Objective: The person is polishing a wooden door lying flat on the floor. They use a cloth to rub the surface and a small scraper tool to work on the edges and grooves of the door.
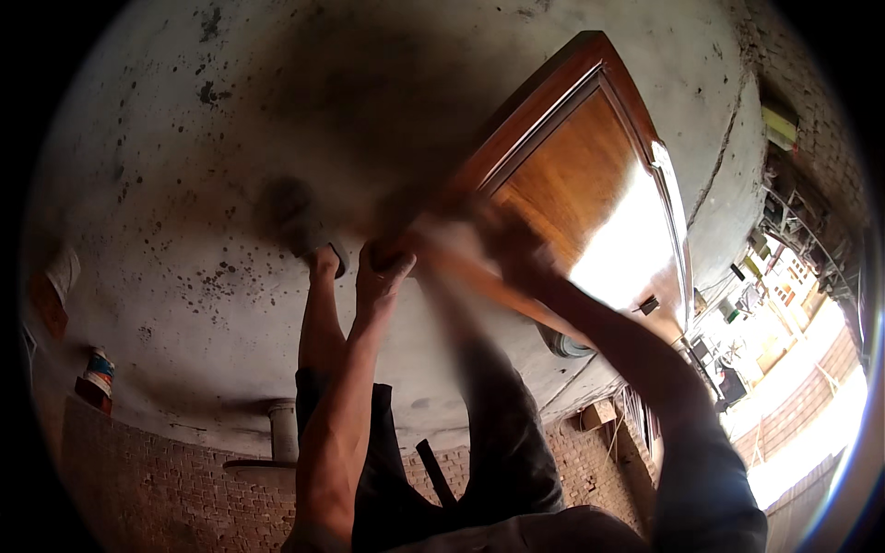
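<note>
A large varnished wooden panel [572, 184], reddish brown with a raised frame round its face, stands tilted in front of me and to the right. Bright light glares off its lower right part. My left hand [385, 267] is closed on the panel's near left corner, thumb on this side and fingers mostly hidden. Over the near edge of the panel, my right hand [518, 251] is smeared by motion. Its fingers do not show clearly, nor whether they hold anything. A round grey object [567, 345] shows partly beneath the panel's near edge.
The pale floor [184, 304] is stained with dark spots. My sandalled foot [318, 258] is left of the panel's corner. A paint can [100, 370] stands at far left, a brick wall [203, 488] runs along the bottom, and clutter [737, 313] lies in bright light at right.
</note>
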### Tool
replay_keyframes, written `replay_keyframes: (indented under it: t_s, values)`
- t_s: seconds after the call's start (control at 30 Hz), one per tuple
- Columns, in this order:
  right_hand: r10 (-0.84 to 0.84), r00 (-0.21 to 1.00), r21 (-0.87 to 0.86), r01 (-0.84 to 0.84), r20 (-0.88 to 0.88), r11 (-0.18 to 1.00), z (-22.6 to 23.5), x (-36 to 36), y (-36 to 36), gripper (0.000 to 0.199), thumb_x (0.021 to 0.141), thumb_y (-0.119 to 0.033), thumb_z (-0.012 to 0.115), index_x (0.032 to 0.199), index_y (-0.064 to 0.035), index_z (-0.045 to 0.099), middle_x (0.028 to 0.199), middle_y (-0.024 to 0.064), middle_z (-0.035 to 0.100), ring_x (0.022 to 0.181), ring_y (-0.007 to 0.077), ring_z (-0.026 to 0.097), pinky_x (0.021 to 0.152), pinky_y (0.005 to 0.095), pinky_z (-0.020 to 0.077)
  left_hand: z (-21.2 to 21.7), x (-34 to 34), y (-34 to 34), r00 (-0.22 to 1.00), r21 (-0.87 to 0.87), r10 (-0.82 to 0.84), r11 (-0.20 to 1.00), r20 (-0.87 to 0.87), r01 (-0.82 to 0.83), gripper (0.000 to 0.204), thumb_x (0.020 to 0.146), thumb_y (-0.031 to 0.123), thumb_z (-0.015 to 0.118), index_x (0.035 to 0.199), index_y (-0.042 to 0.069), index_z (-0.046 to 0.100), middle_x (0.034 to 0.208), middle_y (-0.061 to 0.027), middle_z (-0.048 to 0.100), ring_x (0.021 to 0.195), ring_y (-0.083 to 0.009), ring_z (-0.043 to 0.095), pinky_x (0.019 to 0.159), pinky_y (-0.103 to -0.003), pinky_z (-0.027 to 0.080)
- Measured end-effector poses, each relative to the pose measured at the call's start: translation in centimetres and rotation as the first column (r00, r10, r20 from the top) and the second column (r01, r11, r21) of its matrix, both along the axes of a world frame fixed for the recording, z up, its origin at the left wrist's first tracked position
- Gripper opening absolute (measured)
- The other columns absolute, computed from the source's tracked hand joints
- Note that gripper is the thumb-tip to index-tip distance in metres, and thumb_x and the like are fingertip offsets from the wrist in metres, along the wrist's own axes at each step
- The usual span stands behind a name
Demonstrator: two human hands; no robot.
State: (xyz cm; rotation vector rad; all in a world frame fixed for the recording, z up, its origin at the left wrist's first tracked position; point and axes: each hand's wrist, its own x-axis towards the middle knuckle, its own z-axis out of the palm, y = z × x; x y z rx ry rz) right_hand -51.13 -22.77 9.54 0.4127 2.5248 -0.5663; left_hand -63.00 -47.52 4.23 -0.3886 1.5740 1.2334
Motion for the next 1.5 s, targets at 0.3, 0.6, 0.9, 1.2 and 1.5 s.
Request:
replay_keyframes:
  t_s: [0.3,0.6,0.9,1.2,1.5]
  values:
    - [-0.091,0.995,-0.160,0.085,-0.031,0.983,2.6,-0.9,-1.6,0.062,0.095,-0.014,0.063,0.155,-0.0116,0.048,0.158,0.0161,0.048,0.143,0.0385,0.048,0.109,0.0511,0.0513,0.3,-0.2,0.4,0.996,-0.004,0.039,0.999,0.077,-0.039,0.064,0.091,0.013,0.081,0.142,0.001,0.046,0.114,-0.0061,0.062,0.096,-0.0128,0.062,0.082,-0.028,0.055]
    - [0.021,0.999,-0.119,-0.025,-0.033,0.993,1.4,-1.4,2.6,0.055,0.100,-0.010,0.056,0.153,-0.0109,0.043,0.145,0.0152,0.053,0.130,0.0299,0.055,0.100,0.0443,0.0532,-1.2,0.3,0.5,0.998,-0.031,0.019,0.999,0.059,-0.017,0.066,0.088,0.016,0.084,0.140,0.001,0.047,0.113,-0.0058,0.065,0.097,-0.0145,0.063,0.085,-0.030,0.055]
    - [0.170,0.977,-0.147,-0.188,-0.128,0.971,3.4,-4.6,17.7,0.079,0.090,0.005,0.066,0.161,-0.0091,0.034,0.145,0.0205,0.055,0.127,0.0403,0.055,0.108,0.0447,0.0492,-1.2,1.7,-0.6,0.996,-0.060,-0.051,0.997,-0.068,0.047,0.072,0.092,0.016,0.082,0.147,-0.001,0.040,0.124,-0.0111,0.062,0.110,-0.0172,0.063,0.092,-0.031,0.056]
    - [0.616,0.784,-0.392,-0.545,0.076,0.741,2.3,-8.1,15.2,0.079,0.091,0.010,0.058,0.160,-0.0247,0.040,0.085,0.0054,0.066,0.074,0.0218,0.065,0.066,0.0336,0.0562,4.1,-2.6,2.3,0.994,0.090,-0.009,0.996,0.109,-0.001,0.063,0.092,0.020,0.080,0.140,-0.002,0.047,0.122,-0.0110,0.062,0.108,-0.0171,0.062,0.092,-0.033,0.055]
    - [0.584,0.774,-0.650,-0.316,0.245,0.691,-1.8,-10.0,13.8,0.086,0.084,0.011,0.070,0.154,-0.0339,0.047,0.137,0.0058,0.068,0.106,0.0220,0.073,0.087,0.0360,0.0636,2.8,-2.1,2.4,0.994,0.138,0.041,0.989,0.105,-0.056,0.064,0.092,0.020,0.081,0.141,-0.001,0.045,0.118,-0.0074,0.062,0.100,-0.0150,0.063,0.087,-0.032,0.056]
